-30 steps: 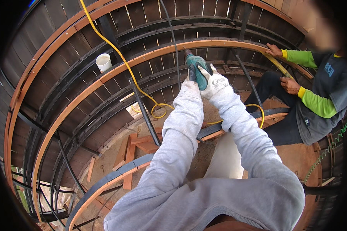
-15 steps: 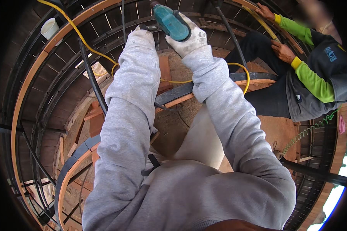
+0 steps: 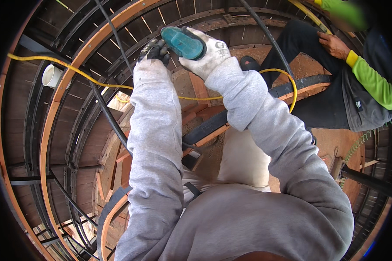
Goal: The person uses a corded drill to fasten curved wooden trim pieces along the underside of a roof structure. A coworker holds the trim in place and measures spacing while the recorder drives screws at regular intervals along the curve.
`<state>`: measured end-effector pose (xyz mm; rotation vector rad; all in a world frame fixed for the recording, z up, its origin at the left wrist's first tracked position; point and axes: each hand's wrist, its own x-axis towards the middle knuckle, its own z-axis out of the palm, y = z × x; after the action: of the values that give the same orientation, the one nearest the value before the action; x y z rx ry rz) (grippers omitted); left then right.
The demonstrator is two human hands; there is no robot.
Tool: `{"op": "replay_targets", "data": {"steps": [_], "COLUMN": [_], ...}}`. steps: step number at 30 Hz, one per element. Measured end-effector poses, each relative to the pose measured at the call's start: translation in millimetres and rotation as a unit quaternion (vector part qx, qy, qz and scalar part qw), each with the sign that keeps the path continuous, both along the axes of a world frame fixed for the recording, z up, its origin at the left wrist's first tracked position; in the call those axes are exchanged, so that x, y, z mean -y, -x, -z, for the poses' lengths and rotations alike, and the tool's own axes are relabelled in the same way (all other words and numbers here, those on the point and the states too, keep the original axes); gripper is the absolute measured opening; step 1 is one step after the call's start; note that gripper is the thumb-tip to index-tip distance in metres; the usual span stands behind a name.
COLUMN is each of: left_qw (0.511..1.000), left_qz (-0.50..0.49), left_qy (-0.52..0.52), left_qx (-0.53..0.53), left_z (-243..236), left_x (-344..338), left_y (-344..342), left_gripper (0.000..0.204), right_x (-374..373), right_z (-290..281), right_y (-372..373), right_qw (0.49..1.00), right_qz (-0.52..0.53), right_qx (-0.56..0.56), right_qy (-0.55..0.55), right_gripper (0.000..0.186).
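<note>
My right hand (image 3: 207,54), in a white work glove, grips a teal power drill (image 3: 183,43) seen from its back end. The drill's front points away to the upper left, and its tip is hidden behind the body. Just left of it my left hand (image 3: 154,54) wears a white glove with dark finger coating. Its fingers are curled, and whatever they may hold is too small to make out. Both hands are raised near curved dark ribs (image 3: 209,24) along a slatted wall.
A co-worker's hand (image 3: 335,45) rests at the right, near a yellow strip (image 3: 311,17). A yellow cord (image 3: 104,82) crosses behind my arms. A white cup (image 3: 52,76) sits at the left by a curved orange-brown strip (image 3: 52,122). Black bars (image 3: 109,113) slant across the space.
The view has shifted, moving the surroundings. The drill has turned so its front no longer shows, and my left hand has turned to show its dark fingers. The co-worker's upper hand has moved toward the top edge.
</note>
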<state>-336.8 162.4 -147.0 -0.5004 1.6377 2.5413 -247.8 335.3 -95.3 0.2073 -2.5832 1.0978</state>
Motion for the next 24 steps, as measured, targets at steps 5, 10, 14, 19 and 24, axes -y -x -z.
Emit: {"op": "replay_targets", "data": {"steps": [5,10,14,19,24], "left_qw": [0.978,0.987,0.987,0.991,0.984], "left_qz": [0.014,-0.110,-0.095,-0.078,-0.054], "left_qy": [-0.181,-0.113,-0.131,-0.107,-0.133], "left_qx": [-0.101,0.028,-0.001,-0.026,-0.108], "left_z": [21.5,-19.0,-9.9,-6.7,-2.2], "left_x": [8.1,-18.4,1.9,-21.1,-9.9], "left_y": [-0.3,-12.2,-9.7,0.6,7.9], "left_gripper": [0.035,0.019,0.020,0.024,0.034], "right_x": [-4.4,-15.9,-5.4,-17.3,-15.0], "right_z": [-2.3,1.9,-8.0,-6.1,8.5], "right_y": [0.1,-3.6,-6.3,-6.3,0.2], "right_qw": [1.000,0.997,0.995,0.997,0.992], "right_qz": [0.008,0.026,0.015,0.036,0.078], "right_qx": [0.018,0.012,0.015,0.026,0.018], "right_qy": [0.017,0.073,0.096,0.058,0.100], "right_gripper": [0.073,0.073,0.074,0.074,0.080]}}
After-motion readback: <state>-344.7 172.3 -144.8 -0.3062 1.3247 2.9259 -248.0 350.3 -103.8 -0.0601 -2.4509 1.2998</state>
